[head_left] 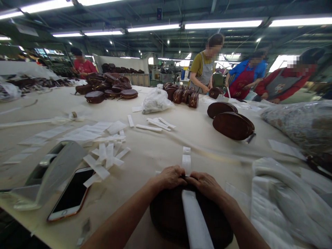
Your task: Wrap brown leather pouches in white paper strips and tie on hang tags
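A dark brown round bag (168, 214) lies on the table right in front of me, with a white strip (195, 221) running over its top. My left hand (171, 177) and my right hand (206, 183) sit side by side at the bag's far edge, fingers curled down and pinching where the strip goes over the rim. The strip's free end (186, 160) sticks out beyond my fingers onto the cream table (155, 152).
A phone (72, 193) and a tape dispenser (49, 169) lie at left among loose white strips (103, 155). Two brown bags (232, 124) rest ahead right, more bags (109, 88) farther back. White wrapping (285, 200) piles at right. Several people work across the table.
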The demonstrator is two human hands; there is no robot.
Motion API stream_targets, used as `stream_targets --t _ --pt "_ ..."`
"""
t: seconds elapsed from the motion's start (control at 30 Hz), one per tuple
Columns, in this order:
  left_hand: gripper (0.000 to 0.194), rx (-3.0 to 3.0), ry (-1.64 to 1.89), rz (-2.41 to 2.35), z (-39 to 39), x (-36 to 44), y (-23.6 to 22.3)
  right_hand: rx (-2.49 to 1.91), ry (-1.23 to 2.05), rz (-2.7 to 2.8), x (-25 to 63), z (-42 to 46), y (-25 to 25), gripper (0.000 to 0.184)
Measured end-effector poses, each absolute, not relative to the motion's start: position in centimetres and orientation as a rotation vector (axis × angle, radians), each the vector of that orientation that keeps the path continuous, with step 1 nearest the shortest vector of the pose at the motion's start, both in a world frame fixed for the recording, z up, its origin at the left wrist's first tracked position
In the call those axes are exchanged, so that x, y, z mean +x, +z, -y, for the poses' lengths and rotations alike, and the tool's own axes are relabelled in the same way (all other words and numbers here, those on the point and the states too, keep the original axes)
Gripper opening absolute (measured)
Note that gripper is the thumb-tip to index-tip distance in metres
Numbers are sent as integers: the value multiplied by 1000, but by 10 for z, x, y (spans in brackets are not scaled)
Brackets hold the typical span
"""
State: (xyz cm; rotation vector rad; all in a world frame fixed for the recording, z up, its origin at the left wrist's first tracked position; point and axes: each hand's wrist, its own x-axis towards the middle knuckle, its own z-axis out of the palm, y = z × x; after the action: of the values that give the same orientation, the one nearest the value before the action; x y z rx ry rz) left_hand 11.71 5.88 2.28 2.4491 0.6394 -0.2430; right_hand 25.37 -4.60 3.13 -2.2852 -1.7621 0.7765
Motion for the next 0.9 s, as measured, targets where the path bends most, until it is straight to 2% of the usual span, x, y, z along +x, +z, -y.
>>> stream_targets --t 0.27,0.47,0.7,0.9 --pt "23 2430 -258 -621 -62 122 12 -2376 697 1753 254 46 25 37" --pt "23 2432 -241 -597 -69 112 23 -2375 707 1713 256 50 24 37" --pt "39 2419 -155 -737 -83 86 38 -2278 758 1658 258 51 24 34" --pt "29 2397 -175 -755 -60 94 25 -2315 746 1492 280 55 13 40"
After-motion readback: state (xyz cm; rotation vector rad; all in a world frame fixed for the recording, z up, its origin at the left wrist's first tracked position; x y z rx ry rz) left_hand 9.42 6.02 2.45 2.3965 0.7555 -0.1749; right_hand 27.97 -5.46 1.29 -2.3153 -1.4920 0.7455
